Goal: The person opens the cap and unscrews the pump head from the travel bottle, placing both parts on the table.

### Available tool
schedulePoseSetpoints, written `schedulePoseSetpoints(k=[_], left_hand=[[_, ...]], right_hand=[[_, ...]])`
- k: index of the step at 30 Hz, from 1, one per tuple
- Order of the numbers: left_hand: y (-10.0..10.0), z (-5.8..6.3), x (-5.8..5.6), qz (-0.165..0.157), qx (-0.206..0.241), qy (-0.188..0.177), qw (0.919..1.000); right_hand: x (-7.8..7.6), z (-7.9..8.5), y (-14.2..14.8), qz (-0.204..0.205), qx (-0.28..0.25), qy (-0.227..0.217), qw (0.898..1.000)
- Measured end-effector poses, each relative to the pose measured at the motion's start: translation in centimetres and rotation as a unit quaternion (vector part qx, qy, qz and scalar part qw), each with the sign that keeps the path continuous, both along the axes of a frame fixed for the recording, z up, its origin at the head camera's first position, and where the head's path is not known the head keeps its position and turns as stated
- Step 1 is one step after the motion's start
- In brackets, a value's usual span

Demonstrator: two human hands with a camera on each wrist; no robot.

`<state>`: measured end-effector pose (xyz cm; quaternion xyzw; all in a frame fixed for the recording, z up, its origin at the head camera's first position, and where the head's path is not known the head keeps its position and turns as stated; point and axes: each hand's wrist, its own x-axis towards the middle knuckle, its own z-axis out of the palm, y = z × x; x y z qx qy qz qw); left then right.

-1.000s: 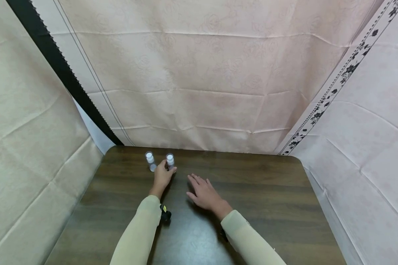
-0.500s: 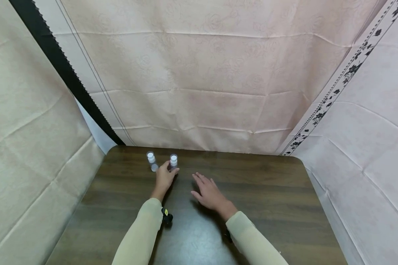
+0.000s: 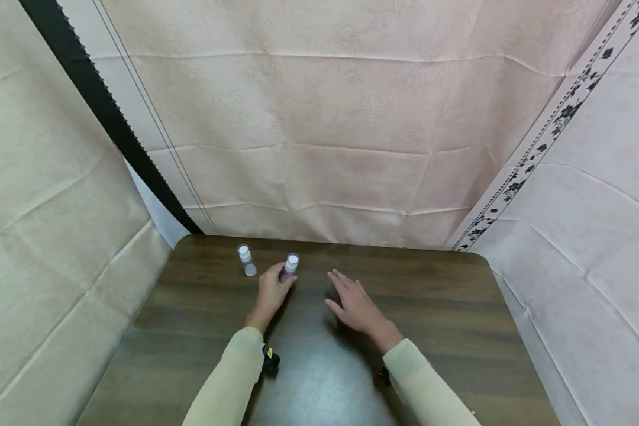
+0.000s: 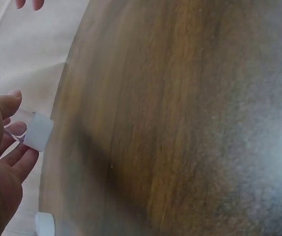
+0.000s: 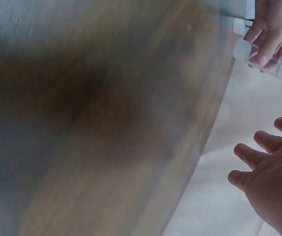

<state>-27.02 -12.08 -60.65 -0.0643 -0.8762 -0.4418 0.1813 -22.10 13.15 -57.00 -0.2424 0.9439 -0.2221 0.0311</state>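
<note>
Bottle (image 3: 291, 264) pinched in the left hand (image 3: 270, 291) near the far edge of the bench (image 3: 431, 307), beside a second bottle (image 3: 247, 261), appears mid-placement, likely needing steadying upright before release, as the right hand (image 3: 357, 306) hovers outstretched, empty.

The place was a nook screened by cloth on three sides of a brown wood-grain table (image 3: 447, 331), though whether in a home, lab or office could not be told: creased pinkish cloth (image 3: 319, 118) hung far, cream cloth (image 3: 42, 236) left, and whitish cloth (image 3: 591, 236) right, beside a black floral border (image 3: 567, 111)
</note>
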Motion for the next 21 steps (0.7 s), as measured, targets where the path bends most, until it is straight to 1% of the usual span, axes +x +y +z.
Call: schedulePoseSetpoints(k=[3,10,14,16,18,21], left_hand=[[0.4,0.1,0.3,-0.005,-0.007,0.007,0.9999],[1.3,0.7,1.3,-0.025,-0.013,-0.001,0.9996],[2.0,1.2,1.8,-0.04,-0.023,0.016,0.9988],[2.3,1.4,2.1,-0.048,-0.033,0.028,0.9979],[2.7,1.7,2.4,-0.057,-0.041,0.031,0.9971],[3.2,2.0,2.8,-0.067,-0.058,0.023,0.9958]], right_hand=[[0.1,0.5,0.8,-0.007,-0.009,-0.002,1.0],[0.5,1.2,2.5,-0.012,-0.036,-0.006,0.999],[0.8,1.2,3.3,-0.017,-0.05,-0.017,0.998],[0.9,1.3,3.6,-0.021,-0.06,-0.021,0.998],[1.0,1.4,3.8,-0.024,-0.07,-0.024,0.997],[1.1,1.5,4.2,-0.03,-0.081,-0.025,0.996]])
